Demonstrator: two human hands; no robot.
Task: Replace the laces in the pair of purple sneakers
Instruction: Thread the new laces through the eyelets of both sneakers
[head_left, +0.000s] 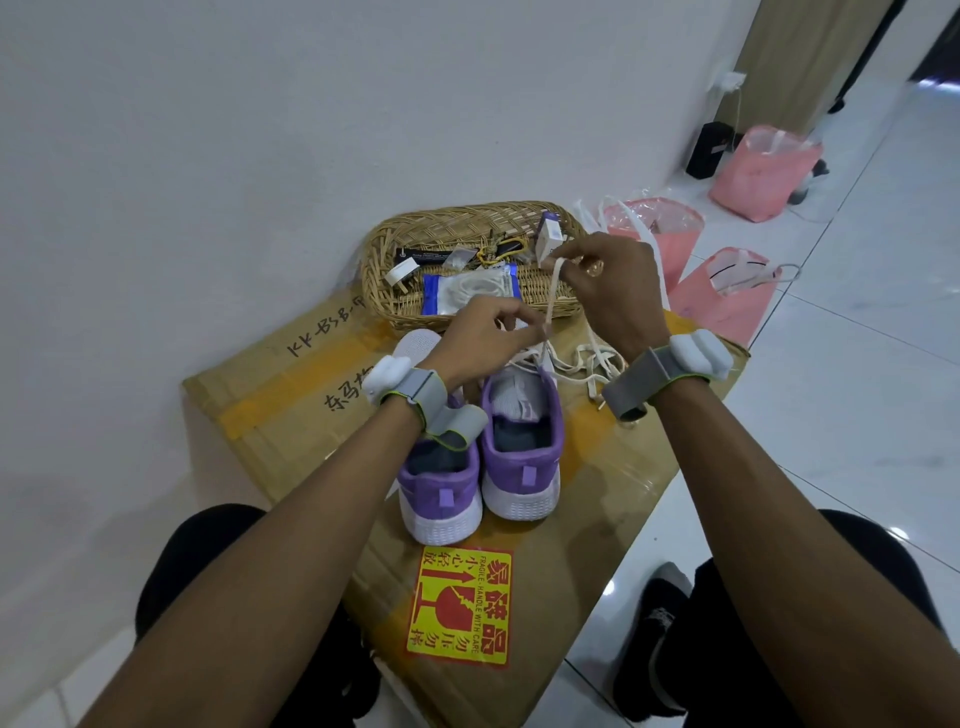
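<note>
Two purple sneakers with white soles stand side by side on a cardboard box (291, 415), heels toward me: the left sneaker (441, 488) and the right sneaker (522, 447). A cream lace (551, 296) runs up from the right sneaker's front. My left hand (483, 332) pinches the lace low, just above the shoe. My right hand (613, 286) pinches the same lace higher up, near its end. More loose cream lace (592, 364) lies tangled on the box to the right of the shoes. The left sneaker's front is partly hidden by my left wrist.
A wicker basket (395, 244) behind the shoes holds a blue-edged packet of white laces (467, 293), keys and small boxes. Three pink bags (727, 301) stand on the tiled floor at the right. A white wall is on the left. A fragile sticker (460, 605) marks the box front.
</note>
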